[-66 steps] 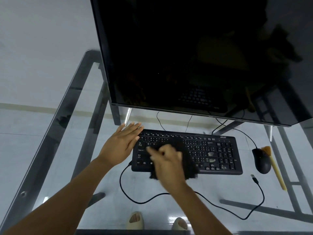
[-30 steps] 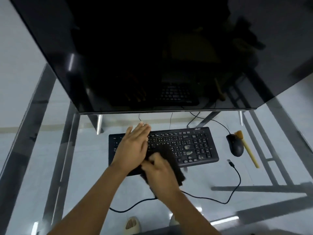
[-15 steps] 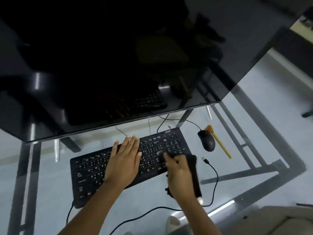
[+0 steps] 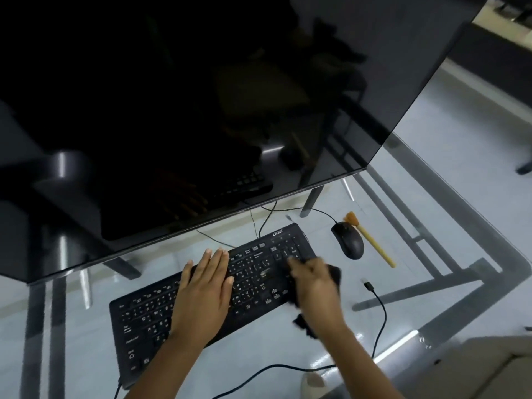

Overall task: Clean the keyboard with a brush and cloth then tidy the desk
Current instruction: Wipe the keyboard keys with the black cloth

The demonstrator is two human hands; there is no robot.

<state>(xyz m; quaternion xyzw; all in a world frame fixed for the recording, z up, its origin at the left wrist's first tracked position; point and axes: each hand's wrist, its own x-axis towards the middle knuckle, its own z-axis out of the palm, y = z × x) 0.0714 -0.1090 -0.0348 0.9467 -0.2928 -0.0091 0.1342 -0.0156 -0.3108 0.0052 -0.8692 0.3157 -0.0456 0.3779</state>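
Observation:
A black keyboard (image 4: 253, 266) lies at an angle on the glass desk (image 4: 449, 254). My left hand (image 4: 205, 286) rests flat on its middle keys, fingers together and pointing away. My right hand (image 4: 315, 283) presses a dark cloth (image 4: 334, 276) onto the keyboard's right end; part of the cloth hangs below my wrist. The brush (image 4: 371, 240), with a yellow handle and orange bristles, lies on the glass to the right of the mouse (image 4: 348, 239).
A large dark monitor (image 4: 201, 110) hangs over the back of the desk, close above the keyboard. A loose black cable (image 4: 381, 315) with a plug end curls on the glass at the right. A beige seat corner shows at bottom right.
My right hand has wiped the cloth from the keyboard's left part across to its right end. My left hand shifted from the left edge to the middle keys. The view swung left.

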